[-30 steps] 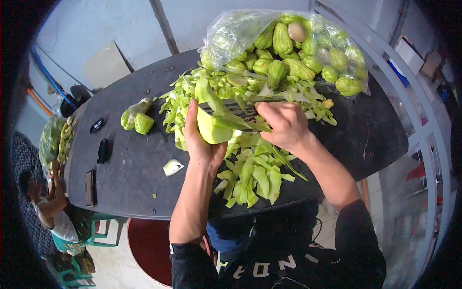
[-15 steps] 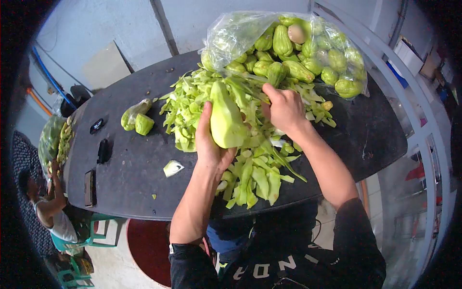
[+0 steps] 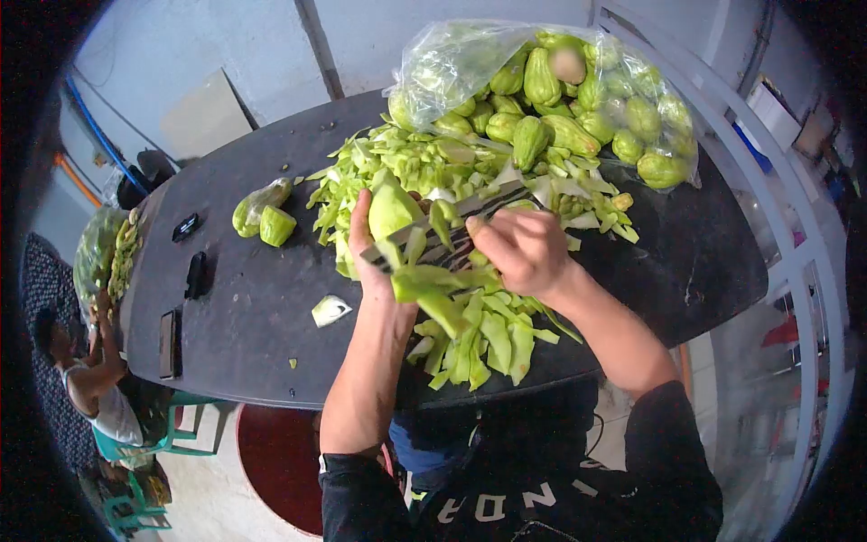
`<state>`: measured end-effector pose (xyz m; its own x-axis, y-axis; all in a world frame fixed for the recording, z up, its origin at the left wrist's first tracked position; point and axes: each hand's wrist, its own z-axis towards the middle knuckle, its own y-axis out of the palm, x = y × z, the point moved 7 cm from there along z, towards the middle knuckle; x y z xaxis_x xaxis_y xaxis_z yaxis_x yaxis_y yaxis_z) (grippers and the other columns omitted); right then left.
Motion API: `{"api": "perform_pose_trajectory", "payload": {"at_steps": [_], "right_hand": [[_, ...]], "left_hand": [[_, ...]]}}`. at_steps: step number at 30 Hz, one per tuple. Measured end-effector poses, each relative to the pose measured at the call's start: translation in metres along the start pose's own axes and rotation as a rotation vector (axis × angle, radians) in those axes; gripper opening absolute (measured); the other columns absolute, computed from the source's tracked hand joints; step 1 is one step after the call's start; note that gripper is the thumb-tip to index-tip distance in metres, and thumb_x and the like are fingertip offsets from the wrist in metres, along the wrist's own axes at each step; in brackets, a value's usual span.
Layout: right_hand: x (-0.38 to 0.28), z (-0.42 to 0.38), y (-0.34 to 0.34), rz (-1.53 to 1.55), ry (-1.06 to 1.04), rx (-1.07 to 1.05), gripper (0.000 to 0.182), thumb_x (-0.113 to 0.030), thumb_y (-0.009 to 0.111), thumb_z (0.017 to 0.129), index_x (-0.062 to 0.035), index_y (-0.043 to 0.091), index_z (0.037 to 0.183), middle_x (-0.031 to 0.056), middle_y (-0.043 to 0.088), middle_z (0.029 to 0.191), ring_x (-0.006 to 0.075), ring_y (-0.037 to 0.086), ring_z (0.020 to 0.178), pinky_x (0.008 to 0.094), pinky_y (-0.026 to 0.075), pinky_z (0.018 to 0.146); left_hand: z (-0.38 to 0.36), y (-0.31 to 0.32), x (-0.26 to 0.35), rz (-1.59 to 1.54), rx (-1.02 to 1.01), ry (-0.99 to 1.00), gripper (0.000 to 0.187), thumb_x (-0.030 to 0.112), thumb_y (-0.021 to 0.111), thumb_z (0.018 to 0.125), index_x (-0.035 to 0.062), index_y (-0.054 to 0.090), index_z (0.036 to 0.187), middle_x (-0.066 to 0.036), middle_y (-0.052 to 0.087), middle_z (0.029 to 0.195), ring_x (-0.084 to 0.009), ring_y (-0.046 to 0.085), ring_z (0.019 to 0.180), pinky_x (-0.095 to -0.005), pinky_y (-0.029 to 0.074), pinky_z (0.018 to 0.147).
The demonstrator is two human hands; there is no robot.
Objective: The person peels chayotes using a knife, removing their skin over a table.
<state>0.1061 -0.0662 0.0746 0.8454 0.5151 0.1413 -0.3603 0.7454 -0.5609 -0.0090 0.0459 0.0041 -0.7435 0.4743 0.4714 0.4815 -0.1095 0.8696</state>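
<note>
My left hand (image 3: 374, 271) is wrapped around a pale green, pear-shaped chayote (image 3: 391, 208), its thumb along the left side. My right hand (image 3: 522, 248) grips a broad knife (image 3: 492, 200), the handle hidden in the fist. The blade's surface looks streaked dark and light, and it lies across the chayote's lower part. A strip of green peel (image 3: 433, 298) hangs in front of the blade. Beneath both hands spreads a heap of peelings (image 3: 497, 334), with more peelings behind.
A clear plastic bag (image 3: 452, 68) full of whole chayotes (image 3: 542, 79) lies at the table's far side. Left on the dark table (image 3: 244, 334) are two chayote pieces (image 3: 276, 226), a white-green scrap (image 3: 330, 311) and small black objects (image 3: 195, 275). Another person (image 3: 99, 379) sits far left.
The knife has come across the chayote from the right, and a peel strip now hangs at the blade. The chayote sits tilted, its lower part covered. The view has shifted slightly.
</note>
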Motion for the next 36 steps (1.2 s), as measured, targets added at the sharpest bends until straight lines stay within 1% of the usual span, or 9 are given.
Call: {"api": "perform_pose_trajectory", "payload": {"at_steps": [3, 6, 8, 10, 14, 22, 27, 29, 36], "right_hand": [[-0.010, 0.000, -0.003, -0.019, -0.062, 0.035, 0.020, -0.008, 0.063, 0.072, -0.0001, 0.062, 0.090, 0.0014, 0.051, 0.059, 0.0182, 0.057, 0.054, 0.0315, 0.046, 0.046], [-0.015, -0.001, -0.002, -0.035, -0.095, 0.074, 0.021, -0.008, 0.063, 0.072, 0.0003, 0.063, 0.091, 0.0011, 0.050, 0.059, 0.0175, 0.056, 0.055, 0.0309, 0.045, 0.046], [-0.012, -0.001, -0.002, 0.018, -0.071, 0.073, 0.028, -0.004, 0.066, 0.072, 0.0042, 0.066, 0.098, 0.0047, 0.051, 0.056, 0.0232, 0.056, 0.052, 0.0336, 0.043, 0.045], [-0.006, -0.001, -0.001, -0.015, -0.029, 0.040, 0.023, -0.006, 0.064, 0.072, 0.0016, 0.064, 0.093, 0.0031, 0.051, 0.057, 0.0208, 0.057, 0.053, 0.0329, 0.044, 0.045], [-0.001, -0.001, -0.004, -0.054, 0.027, 0.002, 0.017, -0.006, 0.062, 0.071, -0.0014, 0.061, 0.087, 0.0023, 0.052, 0.058, 0.0197, 0.058, 0.052, 0.0333, 0.047, 0.046], [0.009, -0.004, 0.000, 0.010, 0.120, -0.001, 0.025, -0.008, 0.068, 0.067, -0.0038, 0.059, 0.090, 0.0053, 0.057, 0.061, 0.0250, 0.063, 0.056, 0.0369, 0.050, 0.048], [0.019, -0.008, 0.006, 0.038, 0.196, -0.042, 0.028, -0.007, 0.072, 0.062, -0.0065, 0.053, 0.082, 0.0066, 0.058, 0.062, 0.0277, 0.063, 0.057, 0.0398, 0.049, 0.049], [0.021, -0.010, 0.006, 0.055, 0.200, -0.027, 0.045, -0.009, 0.079, 0.055, -0.0019, 0.059, 0.094, 0.0088, 0.059, 0.067, 0.0300, 0.062, 0.059, 0.0382, 0.048, 0.051], [0.037, -0.010, 0.007, 0.036, 0.278, -0.030, 0.029, -0.007, 0.072, 0.063, -0.0076, 0.049, 0.080, 0.0087, 0.058, 0.062, 0.0313, 0.063, 0.059, 0.0414, 0.049, 0.050]], "left_hand": [[0.015, 0.002, 0.001, -0.078, -0.318, -0.023, 0.047, 0.045, 0.046, 0.096, 0.0037, 0.061, 0.115, -0.015, 0.068, 0.093, -0.0280, 0.066, 0.082, -0.0416, 0.056, 0.073], [0.017, -0.004, 0.002, -0.071, -0.280, 0.016, 0.047, 0.044, 0.045, 0.097, 0.0033, 0.059, 0.117, -0.015, 0.068, 0.094, -0.0274, 0.067, 0.082, -0.0422, 0.056, 0.073], [0.008, 0.005, 0.000, -0.061, -0.310, -0.017, 0.046, 0.043, 0.047, 0.096, 0.0042, 0.061, 0.116, -0.014, 0.068, 0.095, -0.0267, 0.067, 0.084, -0.0414, 0.056, 0.074], [-0.007, 0.012, -0.005, -0.061, -0.038, -0.030, 0.044, 0.049, 0.057, 0.089, 0.0065, 0.065, 0.095, -0.010, 0.067, 0.083, -0.0244, 0.065, 0.076, -0.0378, 0.055, 0.072], [-0.013, 0.015, -0.001, 0.047, 0.031, 0.046, 0.046, 0.050, 0.060, 0.087, 0.0062, 0.065, 0.098, -0.009, 0.067, 0.087, -0.0252, 0.064, 0.079, -0.0403, 0.054, 0.075], [-0.017, 0.019, -0.002, 0.004, -0.011, 0.001, 0.046, 0.048, 0.057, 0.090, 0.0095, 0.064, 0.115, -0.010, 0.067, 0.105, -0.0276, 0.064, 0.093, -0.0435, 0.052, 0.084], [-0.017, 0.024, 0.000, 0.037, -0.082, 0.064, 0.043, 0.047, 0.056, 0.092, 0.0078, 0.061, 0.110, -0.009, 0.066, 0.097, -0.0241, 0.063, 0.090, -0.0409, 0.052, 0.084], [-0.017, 0.027, -0.001, 0.034, -0.125, 0.057, 0.041, 0.045, 0.055, 0.093, 0.0084, 0.061, 0.111, -0.008, 0.066, 0.098, -0.0233, 0.064, 0.089, -0.0397, 0.053, 0.083], [-0.017, 0.029, -0.006, -0.033, -0.235, 0.028, 0.045, 0.046, 0.050, 0.096, 0.0085, 0.058, 0.120, -0.009, 0.068, 0.103, -0.0233, 0.067, 0.089, -0.0390, 0.057, 0.079]]}}
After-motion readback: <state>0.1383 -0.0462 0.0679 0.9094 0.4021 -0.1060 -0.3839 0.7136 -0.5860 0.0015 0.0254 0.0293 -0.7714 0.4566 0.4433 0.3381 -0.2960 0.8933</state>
